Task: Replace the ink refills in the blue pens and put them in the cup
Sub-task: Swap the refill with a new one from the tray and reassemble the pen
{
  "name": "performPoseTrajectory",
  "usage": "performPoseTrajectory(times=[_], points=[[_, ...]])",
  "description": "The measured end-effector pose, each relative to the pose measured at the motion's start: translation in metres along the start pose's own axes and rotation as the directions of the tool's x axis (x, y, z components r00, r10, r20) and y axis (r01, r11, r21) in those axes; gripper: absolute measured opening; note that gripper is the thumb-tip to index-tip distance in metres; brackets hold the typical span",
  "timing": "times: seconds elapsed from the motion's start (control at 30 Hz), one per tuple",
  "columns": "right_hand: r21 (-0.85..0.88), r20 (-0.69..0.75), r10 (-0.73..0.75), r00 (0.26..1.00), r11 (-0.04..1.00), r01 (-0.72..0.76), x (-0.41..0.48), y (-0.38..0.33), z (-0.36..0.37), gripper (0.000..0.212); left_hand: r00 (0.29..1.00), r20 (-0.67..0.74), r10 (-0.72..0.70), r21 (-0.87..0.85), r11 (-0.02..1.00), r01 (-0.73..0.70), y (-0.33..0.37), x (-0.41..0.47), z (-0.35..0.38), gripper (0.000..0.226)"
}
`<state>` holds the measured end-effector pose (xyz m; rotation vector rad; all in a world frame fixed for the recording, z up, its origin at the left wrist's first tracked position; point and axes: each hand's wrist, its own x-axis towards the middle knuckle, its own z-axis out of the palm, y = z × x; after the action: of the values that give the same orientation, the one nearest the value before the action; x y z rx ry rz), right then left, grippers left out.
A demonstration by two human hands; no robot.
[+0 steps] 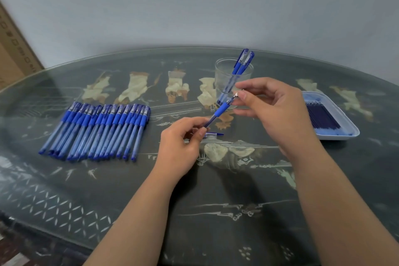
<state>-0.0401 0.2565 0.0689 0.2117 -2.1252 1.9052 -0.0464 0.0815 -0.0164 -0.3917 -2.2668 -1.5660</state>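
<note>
The left hand [183, 142] pinches the rear barrel of a blue pen [221, 110], held slanted above the bench [194, 211]. The right hand [274, 108] pinches its metal tip between thumb and forefinger, probably to unscrew it, though the tip is too small to be sure. Hold the barrel steady and twist only the tip, in line with the pen, so nothing drops. The cap [212, 135] lies just beneath. The cup [222, 75] behind holds two capped pens, and refills wait in the tray [336, 136] on the right.
</note>
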Motion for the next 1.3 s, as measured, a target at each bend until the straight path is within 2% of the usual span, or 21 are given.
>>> performPoseTrajectory(times=[0.23, 0.37, 0.47, 0.53, 0.63, 0.7, 0.8, 0.93, 1.03, 1.13, 1.23, 1.3], points=[[-0.066, 0.042, 0.024, 0.999, 0.998, -0.022, 0.002, 0.008, -0.001, 0.016, 1.000, 0.003, 0.008, 0.016, 1.000, -0.008, -0.001, 0.000, 0.000, 0.046], [-0.090, 0.034, 0.084, 0.996, 0.993, -0.081, 0.002, 0.011, 0.002, 0.005, 1.000, 0.004, -0.007, 0.017, 1.000, 0.007, -0.003, 0.000, 0.001, 0.035], [-0.101, -0.016, 0.138, 0.990, 0.985, -0.139, 0.002, 0.012, 0.007, 0.033, 1.000, 0.008, -0.005, 0.014, 1.000, 0.005, -0.002, 0.000, 0.001, 0.035], [-0.084, -0.013, 0.165, 0.986, 0.983, -0.166, 0.001, 0.011, 0.009, 0.041, 1.000, 0.003, -0.009, -0.003, 1.000, 0.009, 0.000, -0.001, 0.001, 0.037], [0.038, 0.052, 0.170, 0.984, 0.984, -0.172, 0.000, 0.009, 0.006, 0.021, 1.000, 0.004, -0.022, -0.026, 0.999, 0.022, 0.000, -0.001, 0.001, 0.037], [0.051, 0.091, 0.140, 0.986, 0.988, -0.145, -0.001, 0.011, 0.006, 0.020, 0.999, -0.002, -0.032, -0.028, 0.999, 0.032, -0.001, 0.000, 0.001, 0.036], [0.045, 0.042, 0.111, 0.993, 0.993, -0.112, -0.002, 0.015, 0.011, 0.012, 0.999, -0.005, -0.038, -0.017, 0.999, 0.038, -0.001, 0.000, 0.001, 0.035], [0.119, 0.048, 0.137, 0.989, 0.983, -0.142, -0.003, 0.013, 0.015, 0.037, 0.999, -0.014, -0.051, -0.028, 0.998, 0.050, 0.000, 0.000, 0.000, 0.039], [0.119, 0.095, 0.117, 0.989, 0.985, -0.128, -0.002, 0.012, 0.016, 0.023, 0.997, -0.003, -0.073, -0.045, 0.996, 0.072, 0.000, 0.001, 0.000, 0.037], [0.088, 0.045, 0.087, 0.995, 0.992, -0.091, -0.003, 0.016, 0.018, 0.009, 0.997, 0.000, -0.080, -0.043, 0.996, 0.080, 0.000, 0.000, 0.000, 0.035], [0.117, 0.027, 0.112, 0.993, 0.987, -0.114, -0.004, 0.017, 0.019, 0.030, 0.997, -0.005, -0.074, -0.027, 0.997, 0.074, -0.001, 0.000, 0.001, 0.033], [0.138, 0.068, 0.120, 0.990, 0.982, -0.128, -0.004, 0.015, 0.018, 0.028, 0.996, -0.008, -0.085, -0.044, 0.995, 0.084, 0.000, 0.001, 0.000, 0.035]])
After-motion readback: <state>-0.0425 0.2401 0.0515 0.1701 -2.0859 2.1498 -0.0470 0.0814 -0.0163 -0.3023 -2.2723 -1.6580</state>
